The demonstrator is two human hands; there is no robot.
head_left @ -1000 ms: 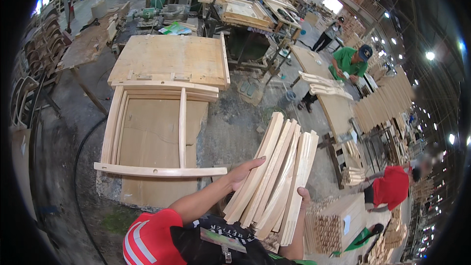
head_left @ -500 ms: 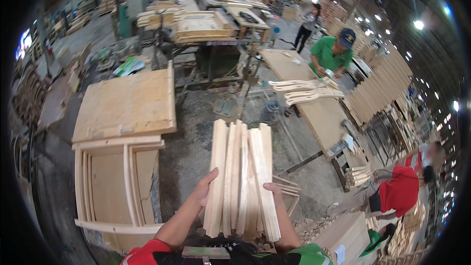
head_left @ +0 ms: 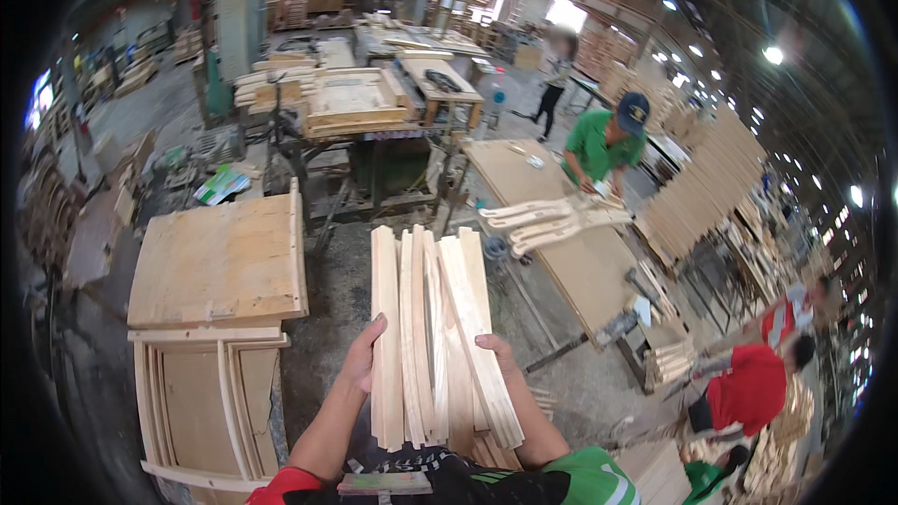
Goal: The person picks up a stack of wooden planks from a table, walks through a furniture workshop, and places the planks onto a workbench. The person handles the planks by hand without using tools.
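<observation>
A bundle of pale wooden strips (head_left: pixel 416 346) is held upright in front of my body, between both hands. My left hand (head_left: pixel 365 353) presses on the bundle's left side, thumb on the near face. On the opposite side my right hand (head_left: pixel 499 355) grips the edge of a strip that slants across the others. The fingers of both hands are mostly hidden behind the wood. Narrow gaps show between some strips, and their tops are uneven.
To the left stand a plywood-topped bench (head_left: pixel 220 257) and wooden frames (head_left: pixel 210 402). A long table (head_left: pixel 571 271) with curved wooden pieces (head_left: pixel 547 220) is ahead right, where a person in green (head_left: pixel 599 145) works. A person in red (head_left: pixel 746 388) is at the right.
The view has tilted up and turned, so the benches appear lower and the long table further left. The bundle stays between both my hands.
</observation>
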